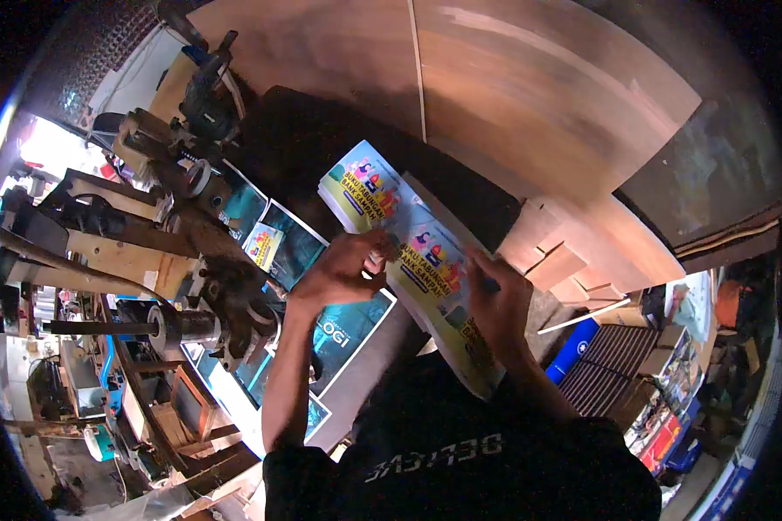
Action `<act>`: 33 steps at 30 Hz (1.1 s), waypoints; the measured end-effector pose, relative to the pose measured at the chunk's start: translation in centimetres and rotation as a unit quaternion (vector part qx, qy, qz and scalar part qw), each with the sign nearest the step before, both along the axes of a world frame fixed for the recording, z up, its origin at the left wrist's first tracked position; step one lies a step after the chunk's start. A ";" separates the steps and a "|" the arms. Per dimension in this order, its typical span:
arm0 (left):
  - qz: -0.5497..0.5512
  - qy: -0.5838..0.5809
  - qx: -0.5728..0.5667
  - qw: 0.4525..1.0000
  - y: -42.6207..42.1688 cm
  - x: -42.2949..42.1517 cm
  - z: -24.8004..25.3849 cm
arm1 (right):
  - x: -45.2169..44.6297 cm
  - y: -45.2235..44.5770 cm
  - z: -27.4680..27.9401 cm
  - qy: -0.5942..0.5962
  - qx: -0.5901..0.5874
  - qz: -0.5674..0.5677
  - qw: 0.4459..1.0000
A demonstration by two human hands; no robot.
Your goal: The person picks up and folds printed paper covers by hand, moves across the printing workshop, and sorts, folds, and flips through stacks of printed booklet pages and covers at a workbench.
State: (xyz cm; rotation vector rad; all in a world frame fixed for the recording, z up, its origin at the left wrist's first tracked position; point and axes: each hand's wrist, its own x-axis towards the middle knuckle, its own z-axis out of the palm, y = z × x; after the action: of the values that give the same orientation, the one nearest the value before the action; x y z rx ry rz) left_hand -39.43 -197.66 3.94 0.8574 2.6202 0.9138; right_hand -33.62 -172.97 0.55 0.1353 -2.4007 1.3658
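A long stack of printed sheets [426, 252] with yellow, blue and white covers lies slantwise in front of my body. My right hand [500, 304] grips its right edge, with the thumb side over the top. At the opposite edge is my left hand [343, 273], its fingers curled together near the middle of the stack. Something pale shows at those fingertips, too small to make out. Teal printed sheets [352, 334] lie below and left of my left hand, and a small yellow cover print [263, 245] rests on another teal sheet.
A metal machine with a shaft [182, 328] stands close on the left. Large wooden boards [530, 78] rise behind the dark surface [304, 130]. At the lower right are a blue roll [572, 352], a slatted dark panel [604, 365] and stacked goods. Wooden frames fill the lower left.
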 end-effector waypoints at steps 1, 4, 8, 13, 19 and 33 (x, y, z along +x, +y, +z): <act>0.020 -0.019 -0.009 1.000 -0.1 0.0 0.1 | 0.0 -0.1 -0.2 0.002 0.000 0.000 1.000; -0.020 0.038 -0.001 0.999 1.0 0.0 -1.1 | 0.1 -1.0 -0.5 0.004 -0.028 -0.003 1.000; -0.004 0.018 -0.032 0.999 2.3 0.1 0.5 | -1.7 -1.8 0.9 -0.009 -0.001 0.005 1.000; 0.097 -0.141 0.179 0.969 -1.7 -3.7 -3.5 | -2.0 0.1 2.5 -0.138 0.001 0.086 0.987; 0.264 0.283 0.076 0.919 -3.4 -11.8 -4.1 | -4.4 3.6 0.0 -0.329 -0.027 0.276 0.903; 0.248 0.034 -0.047 0.967 -4.3 -12.2 -2.3 | -6.6 -0.6 -1.4 -0.244 -0.016 0.209 0.947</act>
State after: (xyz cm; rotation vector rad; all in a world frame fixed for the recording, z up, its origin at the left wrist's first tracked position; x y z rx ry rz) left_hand -51.64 -202.00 1.63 0.2058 2.9694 0.8677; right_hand -40.23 -173.57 -0.83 0.3499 -2.8697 1.8006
